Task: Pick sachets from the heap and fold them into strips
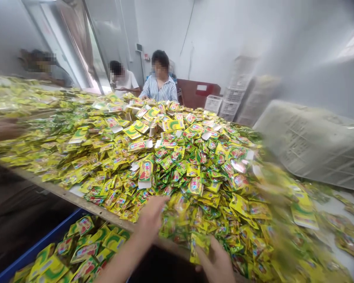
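Across the counter (pixel 61 191), a person in a striped shirt (pixel 160 87) sits beside another in white (pixel 124 80); a third (pixel 47 70) is blurred at far left. White crates (pixel 227 103) are stacked by the wall, and a pale crate (pixel 318 141) lies near the right.

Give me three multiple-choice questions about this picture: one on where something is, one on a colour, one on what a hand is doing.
1. Where is the blue bin?
A. below the table edge, lower left
B. on top of the heap
C. against the far wall

2. What colours are most packets?
A. black and white
B. yellow and green
C. purple

3. What is the right hand doing?
A. resting in the bin
B. pointing at the wall
C. gripping a packet

Answers:
1 A: the bin sits under the table's near edge.
2 B: the heap is yellow and green.
3 C: its fingers close on a packet, while the left hand is on the heap.
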A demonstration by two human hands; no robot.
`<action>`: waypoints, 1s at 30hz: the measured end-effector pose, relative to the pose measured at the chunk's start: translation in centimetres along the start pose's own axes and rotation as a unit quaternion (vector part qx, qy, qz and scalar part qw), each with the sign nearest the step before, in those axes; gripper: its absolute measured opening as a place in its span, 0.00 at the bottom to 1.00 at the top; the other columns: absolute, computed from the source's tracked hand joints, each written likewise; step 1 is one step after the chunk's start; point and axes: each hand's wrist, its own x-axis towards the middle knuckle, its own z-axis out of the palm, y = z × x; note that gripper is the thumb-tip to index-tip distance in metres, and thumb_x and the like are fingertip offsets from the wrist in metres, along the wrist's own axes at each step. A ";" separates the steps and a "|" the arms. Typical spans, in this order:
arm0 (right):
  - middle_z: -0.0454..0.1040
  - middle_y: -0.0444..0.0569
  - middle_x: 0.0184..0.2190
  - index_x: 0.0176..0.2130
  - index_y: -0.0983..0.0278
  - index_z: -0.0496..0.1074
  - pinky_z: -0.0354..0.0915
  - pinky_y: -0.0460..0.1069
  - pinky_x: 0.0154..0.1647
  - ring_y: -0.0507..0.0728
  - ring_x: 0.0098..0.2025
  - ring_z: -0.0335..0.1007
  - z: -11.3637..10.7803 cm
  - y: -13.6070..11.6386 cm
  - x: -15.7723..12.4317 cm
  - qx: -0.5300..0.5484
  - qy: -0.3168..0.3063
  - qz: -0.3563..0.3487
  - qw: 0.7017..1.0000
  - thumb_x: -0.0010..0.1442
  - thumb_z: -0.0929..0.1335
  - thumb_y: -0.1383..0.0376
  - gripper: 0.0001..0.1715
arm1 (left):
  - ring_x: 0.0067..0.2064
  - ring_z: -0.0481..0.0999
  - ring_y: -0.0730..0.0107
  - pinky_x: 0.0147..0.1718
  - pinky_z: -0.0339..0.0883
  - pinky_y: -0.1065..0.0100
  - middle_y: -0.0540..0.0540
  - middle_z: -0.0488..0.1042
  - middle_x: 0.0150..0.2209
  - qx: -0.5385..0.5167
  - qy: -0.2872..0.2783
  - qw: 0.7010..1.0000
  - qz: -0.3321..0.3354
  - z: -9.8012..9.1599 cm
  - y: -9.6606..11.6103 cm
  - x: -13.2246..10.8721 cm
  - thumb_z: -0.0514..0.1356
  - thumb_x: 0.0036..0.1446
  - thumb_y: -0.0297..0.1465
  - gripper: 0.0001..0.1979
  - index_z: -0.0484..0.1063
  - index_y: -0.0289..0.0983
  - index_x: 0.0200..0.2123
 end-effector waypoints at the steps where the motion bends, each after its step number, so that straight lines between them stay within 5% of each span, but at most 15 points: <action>1: 0.73 0.46 0.25 0.34 0.65 0.73 0.65 0.45 0.15 0.53 0.19 0.65 -0.1 -0.1 -0.1 0.012 0.004 0.014 1.000 0.47 0.72 0.43 0.29 | 0.58 0.69 0.52 0.59 0.58 0.49 0.36 0.75 0.53 0.037 0.007 0.999 0.010 -2.0 -1.8 1.8 0.48 0.59 0.17 0.26 0.70 0.39 0.56; 3: 0.73 0.46 0.24 0.32 0.66 0.73 0.64 0.45 0.14 0.54 0.21 0.66 -0.2 -0.5 -0.2 0.043 0.007 0.035 0.998 0.46 0.73 0.44 0.28 | 0.69 0.49 0.44 0.62 0.39 0.36 0.37 0.60 0.66 0.107 0.000 0.994 0.037 -5.6 -5.0 5.5 0.48 0.52 0.10 0.37 0.65 0.44 0.61; 6: 0.74 0.48 0.27 0.33 0.66 0.75 0.68 0.46 0.19 0.57 0.27 0.69 -0.1 -1.1 -0.4 0.113 0.004 0.053 0.992 0.46 0.74 0.46 0.27 | 0.71 0.38 0.45 0.61 0.33 0.33 0.43 0.48 0.71 0.223 -0.083 0.963 0.129 -8.5 -8.0 9.9 0.48 0.45 0.06 0.46 0.64 0.52 0.61; 11: 0.72 0.48 0.25 0.32 0.67 0.76 0.68 0.46 0.19 0.56 0.27 0.66 0.0 -0.8 0.1 0.130 0.005 0.036 0.991 0.46 0.75 0.48 0.25 | 0.71 0.36 0.45 0.62 0.29 0.35 0.40 0.47 0.71 0.311 -0.161 0.912 0.213 -8.6 -9.6 12.7 0.55 0.43 0.07 0.45 0.64 0.49 0.61; 18: 0.75 0.51 0.31 0.37 0.68 0.76 0.72 0.49 0.25 0.59 0.32 0.70 -0.8 -0.2 1.6 0.175 -0.058 0.065 0.981 0.50 0.75 0.52 0.23 | 0.71 0.43 0.56 0.65 0.28 0.42 0.42 0.58 0.68 0.345 -0.208 0.873 0.274 -9.7 -9.7 12.8 0.56 0.48 0.12 0.42 0.57 0.47 0.65; 25: 0.76 0.51 0.31 0.38 0.69 0.76 0.71 0.48 0.25 0.57 0.31 0.72 -1.0 0.1 1.7 0.242 -0.053 0.055 0.967 0.51 0.75 0.57 0.20 | 0.67 0.56 0.50 0.64 0.32 0.42 0.35 0.68 0.61 0.336 -0.203 0.874 0.286 -10.6 -10.2 13.0 0.58 0.45 0.13 0.32 0.71 0.39 0.53; 30: 0.76 0.50 0.32 0.38 0.68 0.75 0.71 0.47 0.23 0.56 0.31 0.71 -1.5 0.0 2.2 0.253 -0.044 0.037 0.966 0.49 0.76 0.57 0.20 | 0.63 0.58 0.47 0.60 0.44 0.42 0.32 0.69 0.57 0.358 -0.119 0.907 0.189 -14.0 -6.6 14.6 0.58 0.45 0.16 0.26 0.66 0.24 0.51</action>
